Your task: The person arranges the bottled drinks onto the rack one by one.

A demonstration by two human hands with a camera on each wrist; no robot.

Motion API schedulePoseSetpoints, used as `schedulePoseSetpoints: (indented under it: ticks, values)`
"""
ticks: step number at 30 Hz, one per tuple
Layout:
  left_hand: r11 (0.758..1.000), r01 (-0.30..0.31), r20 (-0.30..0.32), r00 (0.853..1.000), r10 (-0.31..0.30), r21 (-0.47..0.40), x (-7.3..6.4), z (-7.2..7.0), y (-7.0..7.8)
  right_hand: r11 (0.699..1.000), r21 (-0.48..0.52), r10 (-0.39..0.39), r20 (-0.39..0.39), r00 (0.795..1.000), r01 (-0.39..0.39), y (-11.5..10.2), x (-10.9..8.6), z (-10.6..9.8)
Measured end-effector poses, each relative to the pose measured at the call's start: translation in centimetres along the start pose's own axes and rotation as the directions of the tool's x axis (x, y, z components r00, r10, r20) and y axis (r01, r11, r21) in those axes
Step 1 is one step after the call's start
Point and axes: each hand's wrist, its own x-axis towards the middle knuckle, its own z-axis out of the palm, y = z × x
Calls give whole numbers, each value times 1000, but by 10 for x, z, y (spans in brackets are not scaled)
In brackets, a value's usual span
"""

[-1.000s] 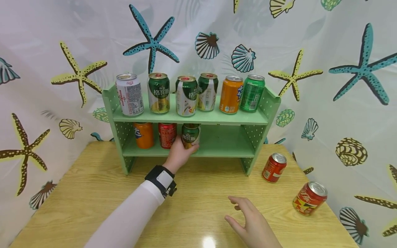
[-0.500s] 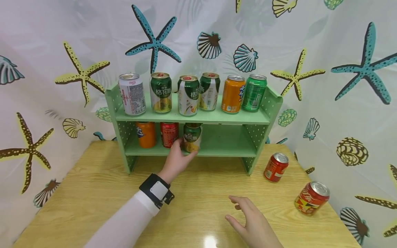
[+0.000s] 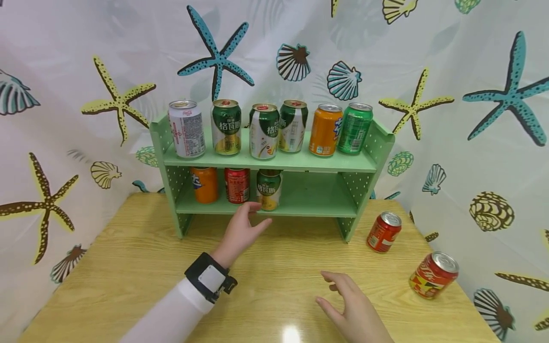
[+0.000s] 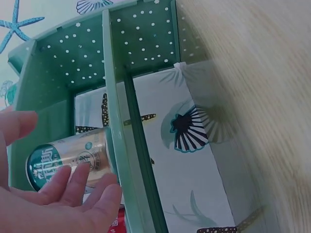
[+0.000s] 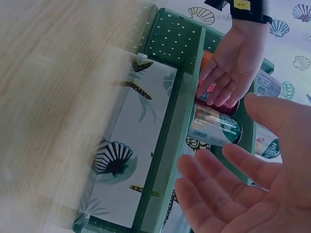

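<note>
A green and gold drink can (image 3: pixel 269 190) with Chinese lettering stands upright on the lower level of the green shelf (image 3: pixel 309 213). Just in front of it is my left hand (image 3: pixel 241 232), fingers apart from the can and holding nothing. In the left wrist view the fingers spread beside that can (image 4: pixel 73 158). Left of it on the same level stand a red can (image 3: pixel 237 185) and an orange can (image 3: pixel 205 185). My right hand (image 3: pixel 353 307) hovers over the front of the table, fingers loosely bent and nothing in them.
Two red cola cans, one (image 3: pixel 384 232) by the shelf's right leg and another (image 3: pixel 434 275) nearer the front, stand on the wooden table (image 3: pixel 141 267). The upper level holds a white can (image 3: pixel 187 129), an orange can (image 3: pixel 326 129), a green can (image 3: pixel 355 128) and several green-and-white ones.
My left hand has let go of the green and gold can and drawn back toward the front, leaving the can on the lower level. The right hand stays about where it was.
</note>
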Motion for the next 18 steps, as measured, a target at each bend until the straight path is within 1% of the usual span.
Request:
schedulePoseSetpoints:
  ticks: [3, 8, 12, 15, 18]
  values:
    - [1000, -20, 17, 1000, 19, 11, -8, -1, 1, 1000, -5, 4, -5, 1000, -4, 3, -1, 0]
    - [999, -49, 36, 998, 48, 19, -23, -6, 6, 1000, -6, 14, 2, 1000, -13, 4, -1, 0]
    - [996, -85, 44, 995, 84, 17, -33, -10, 7, 1000, -8, -3, -13, 1000, 3, 4, -1, 1]
    - [995, -94, 49, 994, 93, 14, -42, -14, 7, 1000, -15, -16, -20, 1000, 16, 3, -1, 1]
    - [997, -81, 55, 995, 80, 9, -50, -18, 8, 1000, -18, -17, -18, 1000, 17, 3, -1, 1]
